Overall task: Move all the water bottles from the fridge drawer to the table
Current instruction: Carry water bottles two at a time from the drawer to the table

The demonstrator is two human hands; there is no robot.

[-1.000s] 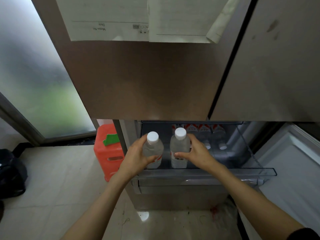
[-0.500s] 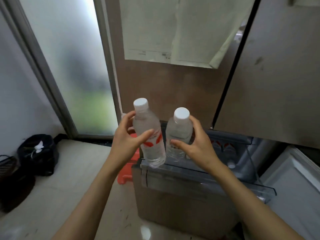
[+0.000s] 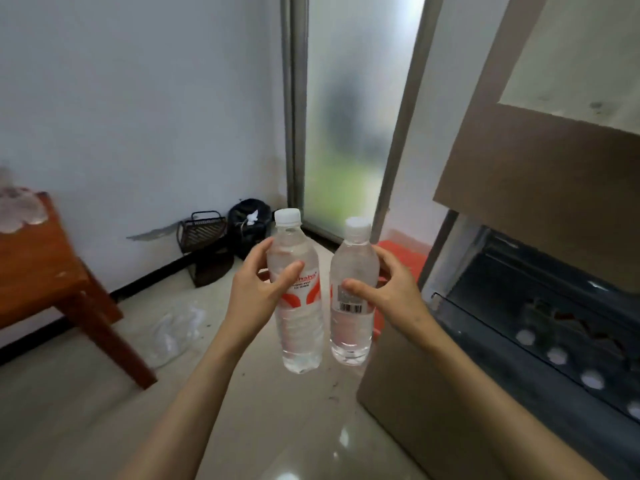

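Holding clear-filled bottles, left hand (image 3: pixel 258 289) one (image 3: pixel 298 306), right hand (image 3: pixel 394 292) another (image 3: pixel 351 317)

pale plastered wall (image 3: pixel 138 98) meeting a glossy light tiled floor (image 3: pixel 263 410), with a frosted glass door (image 3: pixel 349 133) admitting soft daylight, a black wire basket (image 3: pixel 202 230) and dark bag (image 3: pixel 249 220) in the corner.
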